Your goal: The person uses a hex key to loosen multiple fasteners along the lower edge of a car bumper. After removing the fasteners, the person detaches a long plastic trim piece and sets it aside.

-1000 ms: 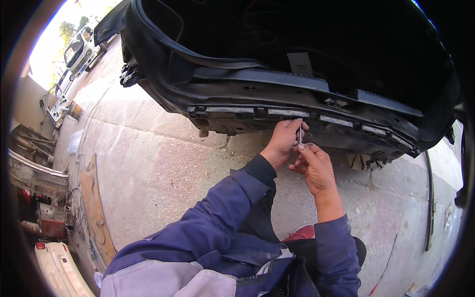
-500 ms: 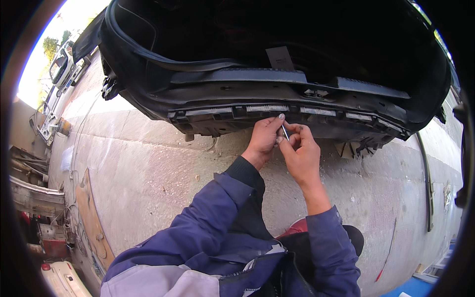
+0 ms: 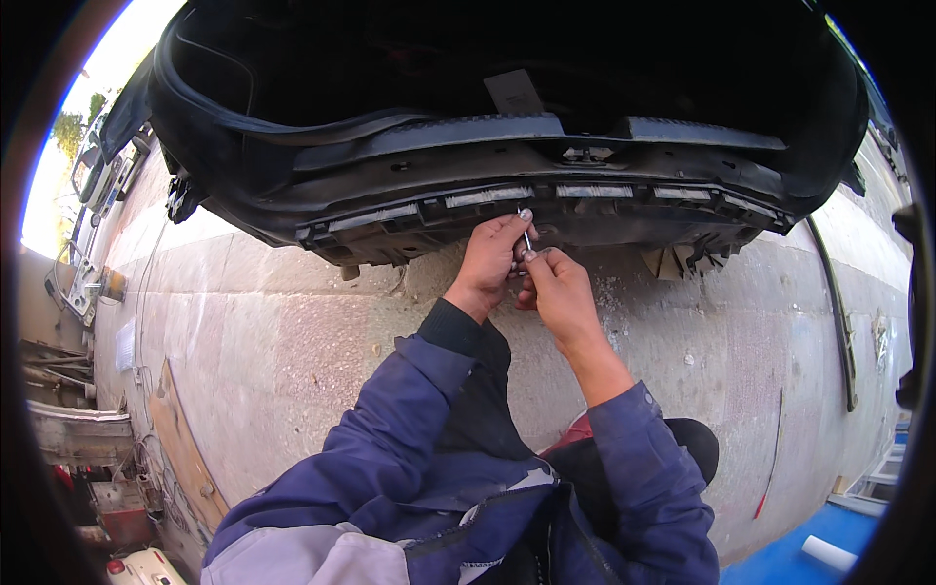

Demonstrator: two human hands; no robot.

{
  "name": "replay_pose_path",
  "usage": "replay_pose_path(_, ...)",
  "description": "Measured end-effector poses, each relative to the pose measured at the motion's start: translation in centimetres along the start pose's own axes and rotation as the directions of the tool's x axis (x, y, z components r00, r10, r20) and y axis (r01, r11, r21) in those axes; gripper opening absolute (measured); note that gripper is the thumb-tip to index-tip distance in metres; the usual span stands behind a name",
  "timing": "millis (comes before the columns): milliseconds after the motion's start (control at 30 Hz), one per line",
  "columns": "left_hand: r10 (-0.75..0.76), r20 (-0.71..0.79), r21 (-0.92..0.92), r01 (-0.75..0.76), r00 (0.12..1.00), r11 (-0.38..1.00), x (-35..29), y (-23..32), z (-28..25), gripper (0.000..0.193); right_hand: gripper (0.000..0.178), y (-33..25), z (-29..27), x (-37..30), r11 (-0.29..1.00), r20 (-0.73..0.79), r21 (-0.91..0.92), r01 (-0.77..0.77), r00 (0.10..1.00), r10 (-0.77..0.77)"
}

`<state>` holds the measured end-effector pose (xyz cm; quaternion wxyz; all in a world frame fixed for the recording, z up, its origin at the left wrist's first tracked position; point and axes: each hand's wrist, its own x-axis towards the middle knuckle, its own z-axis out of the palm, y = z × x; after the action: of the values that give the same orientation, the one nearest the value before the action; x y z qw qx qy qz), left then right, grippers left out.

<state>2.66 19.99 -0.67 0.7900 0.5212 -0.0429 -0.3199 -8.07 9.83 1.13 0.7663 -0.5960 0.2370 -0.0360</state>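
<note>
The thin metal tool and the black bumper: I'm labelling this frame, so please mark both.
thin metal tool (image 3: 526, 237), head view, on its shaft between the fingertips.
black bumper (image 3: 292, 166), head view, on its left inner face.

A pale concrete floor (image 3: 292, 331) is being lit by bright daylight from the upper left. Scrap car parts (image 3: 83, 283) are being kept along its left edge, and a blue mat (image 3: 799, 556) is lying at the lower right.

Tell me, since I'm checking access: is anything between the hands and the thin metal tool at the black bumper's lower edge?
Nothing visible. The left hand and right hand both already touch the thin metal tool, just below the black plastic car bumper.
</note>
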Motion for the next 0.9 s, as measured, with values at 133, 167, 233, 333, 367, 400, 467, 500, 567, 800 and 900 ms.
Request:
replay_pose_path(133,0.039,-0.093,-0.127,-0.051,0.995,0.991,0.2,-0.7,0.1,0.036,0.026,0.5,-0.3,0.5,0.996,-0.023,-0.090,0.010,1.000,-0.012)
replay_pose_path(167,0.049,-0.098,-0.168,-0.065,0.994,0.984,0.2,-0.8,0.1,0.037,0.026,0.4,-0.4,0.5,0.993,-0.030,-0.116,0.032,0.999,-0.036)
replay_pose_path(233,0.010,-0.158,-0.220,-0.045,0.987,0.974,0.2,-0.7,0.3,0.034,0.027,0.2,-0.7,0.5,0.980,-0.052,-0.173,0.101,0.992,-0.112)
replay_pose_path(333,0.040,-0.173,-0.350,-0.100,0.984,0.932,0.4,-0.9,1.7,0.029,0.028,-0.6,-1.2,0.3,0.951,-0.089,-0.239,0.198,0.970,-0.224)
replay_pose_path(367,-0.024,-0.197,-0.451,-0.069,0.980,0.890,0.7,-0.8,2.2,0.028,0.028,-0.9,-1.5,0.2,0.949,-0.110,-0.243,0.199,0.967,-0.231)
replay_pose_path(400,-0.085,-0.224,-0.503,-0.040,0.971,0.863,0.8,-0.7,2.7,0.026,0.027,-1.2,-1.8,0.0,0.948,-0.123,-0.228,0.222,0.959,-0.254)
replay_pose_path(467,-0.161,-0.234,-0.610,-0.015,0.959,0.792,1.0,-0.5,3.4,0.024,0.027,-1.5,-2.1,-0.1,0.946,-0.134,-0.242,0.215,0.958,-0.252)
replay_pose_path(500,-0.171,-0.239,-0.612,-0.012,0.956,0.791,1.0,-0.4,3.6,0.020,0.026,-1.5,-2.3,-0.1,0.940,-0.124,-0.228,0.255,0.950,-0.288)
replay_pose_path(567,-0.188,-0.253,-0.622,-0.011,0.949,0.783,1.1,0.3,3.6,0.023,0.026,-1.4,-2.4,-0.1,0.902,-0.107,-0.320,0.289,0.935,-0.338)
replay_pose_path(800,-0.238,-0.308,-0.617,-0.004,0.921,0.787,1.5,1.5,3.8,0.029,0.024,-1.2,-2.9,-0.6,0.855,-0.082,-0.385,0.348,0.910,-0.407)
replay_pose_path(900,-0.272,-0.351,-0.602,0.006,0.896,0.799,1.5,1.5,3.9,0.030,0.024,-1.6,-3.0,-0.5,0.848,-0.100,-0.393,0.357,0.900,-0.425)
